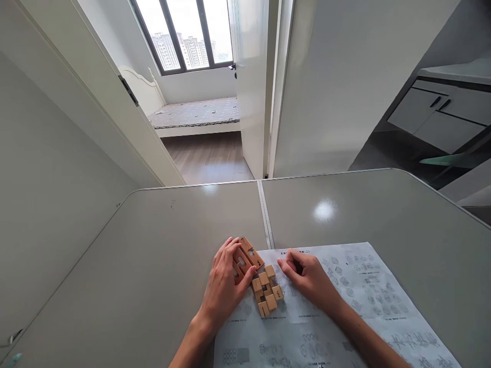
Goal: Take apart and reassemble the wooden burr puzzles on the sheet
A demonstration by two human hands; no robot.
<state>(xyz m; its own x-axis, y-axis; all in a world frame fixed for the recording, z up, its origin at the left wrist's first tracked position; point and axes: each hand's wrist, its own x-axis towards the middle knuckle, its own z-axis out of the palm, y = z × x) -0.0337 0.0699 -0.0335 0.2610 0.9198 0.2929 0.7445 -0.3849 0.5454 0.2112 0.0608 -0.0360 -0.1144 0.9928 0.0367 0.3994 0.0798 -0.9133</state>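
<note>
My left hand lies over several notched brown wooden bars, fingers curled on them and the thumb pressing their side. Just right of them sits a cluster of pale wooden puzzle blocks on a printed instruction sheet. My right hand rests on the sheet beside the blocks, its fingers bent inward toward them; whether they hold a piece is hidden.
The grey folding table has a centre seam running away from me. Beyond it stand a white wall, an open door into a room with a bed, and dark cabinets at the right.
</note>
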